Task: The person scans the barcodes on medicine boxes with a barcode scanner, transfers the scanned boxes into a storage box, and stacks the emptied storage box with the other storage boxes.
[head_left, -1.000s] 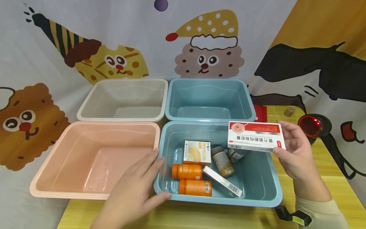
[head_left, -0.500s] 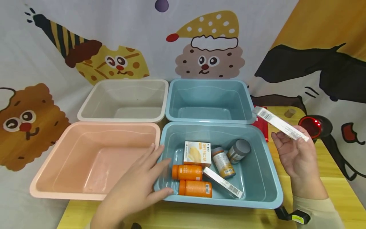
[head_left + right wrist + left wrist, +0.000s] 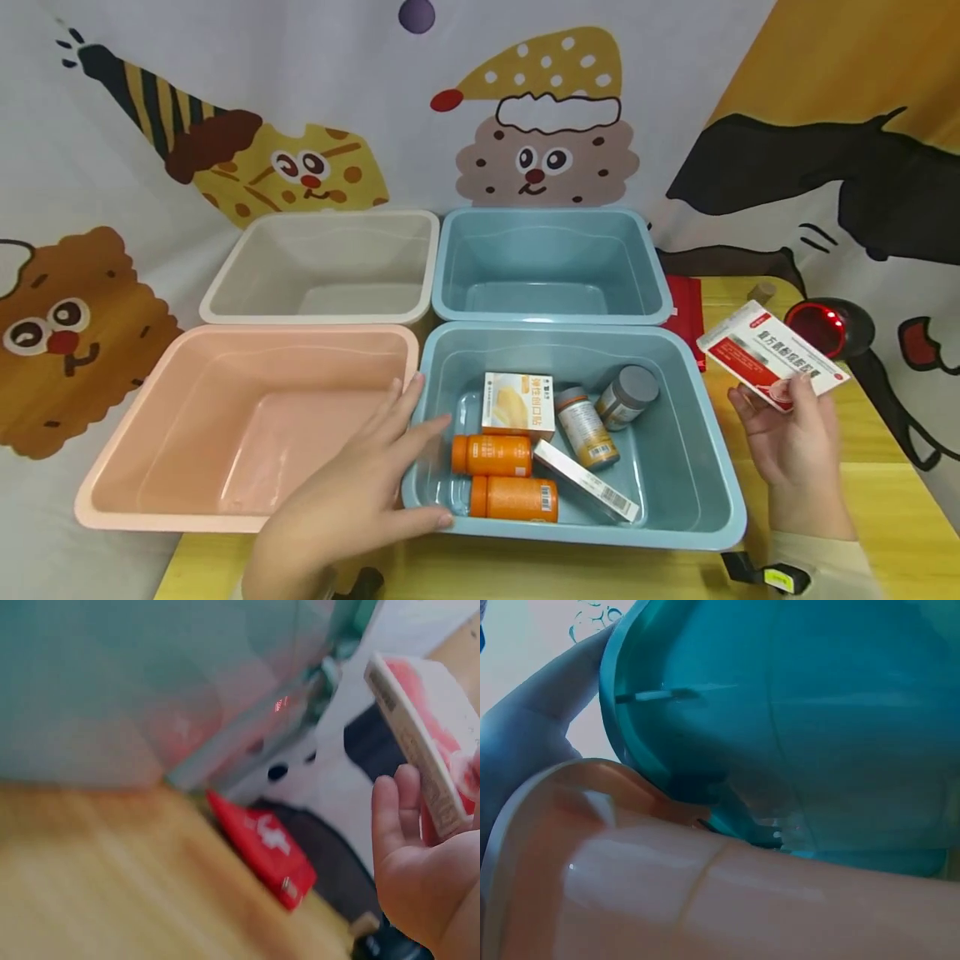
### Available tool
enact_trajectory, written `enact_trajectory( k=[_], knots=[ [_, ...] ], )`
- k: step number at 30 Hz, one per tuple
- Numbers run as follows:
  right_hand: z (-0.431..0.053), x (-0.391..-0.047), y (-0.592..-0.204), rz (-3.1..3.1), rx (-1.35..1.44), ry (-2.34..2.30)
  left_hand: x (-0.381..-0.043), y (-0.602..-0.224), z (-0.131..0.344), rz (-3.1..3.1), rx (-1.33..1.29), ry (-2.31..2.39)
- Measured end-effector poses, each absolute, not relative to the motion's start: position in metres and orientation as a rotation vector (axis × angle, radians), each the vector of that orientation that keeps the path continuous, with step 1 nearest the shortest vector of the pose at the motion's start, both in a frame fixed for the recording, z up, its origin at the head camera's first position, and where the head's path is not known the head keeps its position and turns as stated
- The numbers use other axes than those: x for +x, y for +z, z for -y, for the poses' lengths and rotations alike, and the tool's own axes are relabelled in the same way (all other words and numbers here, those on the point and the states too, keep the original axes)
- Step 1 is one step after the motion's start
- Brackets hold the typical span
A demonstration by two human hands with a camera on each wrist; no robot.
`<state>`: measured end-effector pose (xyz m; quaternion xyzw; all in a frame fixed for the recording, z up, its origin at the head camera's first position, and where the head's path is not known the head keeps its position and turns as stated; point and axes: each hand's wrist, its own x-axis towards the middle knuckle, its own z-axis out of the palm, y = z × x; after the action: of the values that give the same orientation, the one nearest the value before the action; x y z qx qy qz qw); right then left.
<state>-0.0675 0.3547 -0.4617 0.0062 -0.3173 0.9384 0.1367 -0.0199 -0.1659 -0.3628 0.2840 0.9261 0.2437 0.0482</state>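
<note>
My right hand (image 3: 798, 442) holds a flat white-and-red medicine box (image 3: 772, 354) between thumb and fingers, right of the front blue bin (image 3: 585, 537). In the right wrist view the medicine box (image 3: 427, 742) is tilted, its narrow printed side showing. My left hand (image 3: 352, 492) lies with fingers spread over the adjoining rims of the blue bin and the pink bin (image 3: 180, 522). Inside the blue bin lie two orange bottles (image 3: 492, 455), a box of adhesive bandages (image 3: 517, 404), a slim white box (image 3: 587, 481), a grey-capped bottle (image 3: 628, 396) and a yellow-labelled bottle (image 3: 587, 427).
Behind stand a grey-white bin (image 3: 322, 317) and another blue bin (image 3: 551, 317). At the right are a black device with a glowing red ring (image 3: 828, 327), a small wooden cylinder (image 3: 761, 292) and a red pouch with a white cross (image 3: 270, 851) on the wooden table (image 3: 862, 508).
My right hand has moved the medicine box rightward from above the front blue bin, turning it edge-on and then to its printed face. The left hand stays at the rims.
</note>
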Motion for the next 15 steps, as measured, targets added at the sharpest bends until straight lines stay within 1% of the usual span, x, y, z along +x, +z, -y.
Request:
enact_trajectory(
  k=[6,15],
  knots=[
    [-0.365,-0.064,-0.486,0.769,0.087,2.733,-0.020,-0.364,0.167,-2.794,0.850,0.776],
    [-0.380,-0.063,-0.502,0.680,-0.111,2.706,-0.020,-0.366,0.167,-2.829,0.866,0.769]
  ],
)
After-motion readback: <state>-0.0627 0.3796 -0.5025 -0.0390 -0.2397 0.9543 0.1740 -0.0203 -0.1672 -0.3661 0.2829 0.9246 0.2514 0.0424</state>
